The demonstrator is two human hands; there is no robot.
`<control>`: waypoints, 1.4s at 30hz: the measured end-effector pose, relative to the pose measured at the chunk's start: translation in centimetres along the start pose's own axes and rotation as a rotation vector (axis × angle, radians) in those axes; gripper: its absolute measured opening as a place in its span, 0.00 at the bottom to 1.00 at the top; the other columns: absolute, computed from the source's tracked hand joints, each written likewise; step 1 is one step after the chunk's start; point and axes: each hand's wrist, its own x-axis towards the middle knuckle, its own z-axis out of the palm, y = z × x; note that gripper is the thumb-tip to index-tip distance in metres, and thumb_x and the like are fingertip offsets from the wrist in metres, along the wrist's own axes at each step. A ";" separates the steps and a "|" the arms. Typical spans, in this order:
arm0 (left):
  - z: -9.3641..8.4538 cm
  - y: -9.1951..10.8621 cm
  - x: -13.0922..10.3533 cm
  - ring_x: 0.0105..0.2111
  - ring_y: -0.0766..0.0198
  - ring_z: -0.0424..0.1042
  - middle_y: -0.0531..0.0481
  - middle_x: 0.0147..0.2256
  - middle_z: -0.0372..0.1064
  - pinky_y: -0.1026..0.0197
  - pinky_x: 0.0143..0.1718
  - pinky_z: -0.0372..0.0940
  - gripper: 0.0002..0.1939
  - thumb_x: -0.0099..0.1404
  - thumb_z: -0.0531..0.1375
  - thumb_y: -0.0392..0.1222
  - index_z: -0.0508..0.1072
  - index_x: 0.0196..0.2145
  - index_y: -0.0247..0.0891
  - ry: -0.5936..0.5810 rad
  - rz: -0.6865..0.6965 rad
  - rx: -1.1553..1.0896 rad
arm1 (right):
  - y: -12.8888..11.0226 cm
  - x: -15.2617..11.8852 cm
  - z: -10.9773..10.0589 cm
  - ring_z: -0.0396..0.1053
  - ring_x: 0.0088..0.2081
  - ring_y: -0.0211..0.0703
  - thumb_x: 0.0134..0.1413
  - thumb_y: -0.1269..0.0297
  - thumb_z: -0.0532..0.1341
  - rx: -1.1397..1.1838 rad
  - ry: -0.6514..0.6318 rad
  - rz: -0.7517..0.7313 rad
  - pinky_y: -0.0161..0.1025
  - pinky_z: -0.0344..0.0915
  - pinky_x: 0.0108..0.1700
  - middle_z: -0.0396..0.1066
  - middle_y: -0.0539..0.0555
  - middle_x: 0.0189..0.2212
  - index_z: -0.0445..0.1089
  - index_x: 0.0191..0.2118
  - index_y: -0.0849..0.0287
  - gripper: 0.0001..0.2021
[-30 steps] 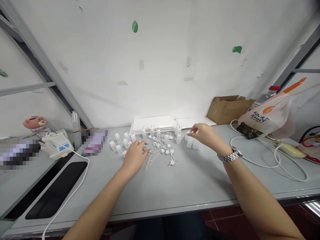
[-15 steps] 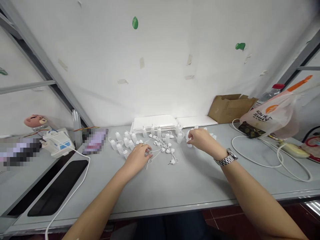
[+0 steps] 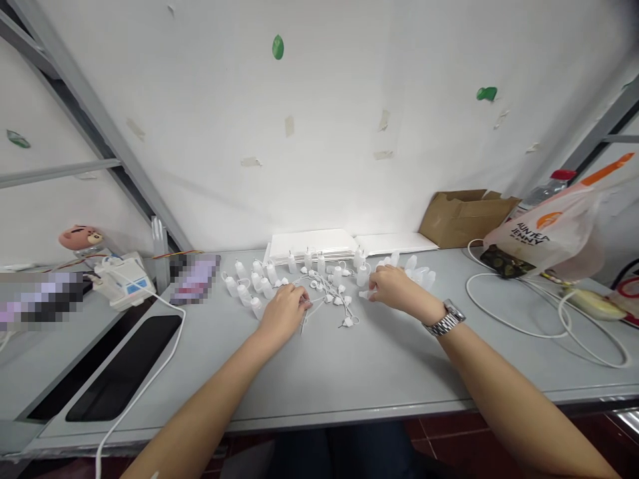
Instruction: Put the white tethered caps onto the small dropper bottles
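My left hand is closed on a thin white capped strap at the near left of a pile of white caps. My right hand, with a metal watch on the wrist, pinches a small translucent bottle that lies tilted, its narrow end to the left. Several capped white bottles stand to the left of the caps, and others stand behind them. More translucent bottles lie beyond my right hand, partly hidden by it.
White sheets are stacked against the wall. A cardboard box, a plastic bag and looped white cable are at the right. A black phone-like slab, a white device and a cable lie left.
My right hand has drawn a bottle slightly left and nearer, out of the group. My left hand stays by the caps. The camera view has shifted a little.
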 end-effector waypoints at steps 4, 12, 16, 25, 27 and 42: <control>0.3 -0.1 0.1 0.41 0.56 0.63 0.45 0.36 0.63 0.57 0.41 0.58 0.04 0.59 0.54 0.37 0.67 0.33 0.36 0.029 -0.013 -0.030 | -0.6 -0.2 -0.1 0.64 0.34 0.48 0.45 0.72 0.58 0.006 -0.030 -0.029 0.39 0.56 0.34 0.68 0.60 0.31 0.71 0.28 0.63 0.04; 0.3 -0.1 0.2 0.38 0.57 0.64 0.48 0.32 0.66 0.57 0.38 0.59 0.02 0.57 0.55 0.36 0.67 0.29 0.39 0.085 0.002 -0.117 | -0.6 -0.7 -2.0 0.67 0.29 0.42 0.46 0.58 0.60 0.545 -0.111 0.034 0.36 0.58 0.28 0.72 0.55 0.29 0.69 0.29 0.60 0.09; -0.1 -0.1 0.4 0.37 0.58 0.66 0.50 0.30 0.69 0.57 0.37 0.59 0.05 0.56 0.56 0.38 0.71 0.32 0.41 0.158 -0.042 -0.252 | -1.6 -0.8 -2.4 0.68 0.33 0.40 0.45 0.53 0.61 0.962 -0.223 -0.104 0.37 0.61 0.34 0.72 0.53 0.30 0.70 0.33 0.60 0.14; -1.0 0.4 0.6 0.36 0.57 0.70 0.46 0.31 0.74 0.60 0.35 0.62 0.14 0.48 0.63 0.49 0.75 0.29 0.36 0.116 -0.271 -0.979 | -5.4 -0.6 0.1 0.68 0.28 0.35 0.52 0.55 0.57 1.343 -0.237 -0.105 0.35 0.61 0.32 0.69 0.51 0.28 0.69 0.34 0.61 0.14; -1.0 0.6 0.5 0.38 0.57 0.71 0.45 0.33 0.75 0.59 0.37 0.62 0.15 0.48 0.63 0.50 0.75 0.30 0.36 0.080 -0.260 -1.079 | -5.7 -0.6 0.7 0.68 0.25 0.33 0.53 0.54 0.56 1.374 -0.257 -0.098 0.34 0.59 0.28 0.69 0.51 0.30 0.67 0.37 0.61 0.14; -0.8 1.3 -0.1 0.38 0.58 0.72 0.45 0.36 0.75 0.55 0.44 0.63 0.18 0.51 0.62 0.51 0.75 0.35 0.36 -0.048 -0.191 -1.250 | -5.6 -0.2 2.0 0.65 0.21 0.30 0.50 0.53 0.59 1.297 -0.162 -0.073 0.31 0.57 0.23 0.69 0.51 0.28 0.68 0.35 0.62 0.15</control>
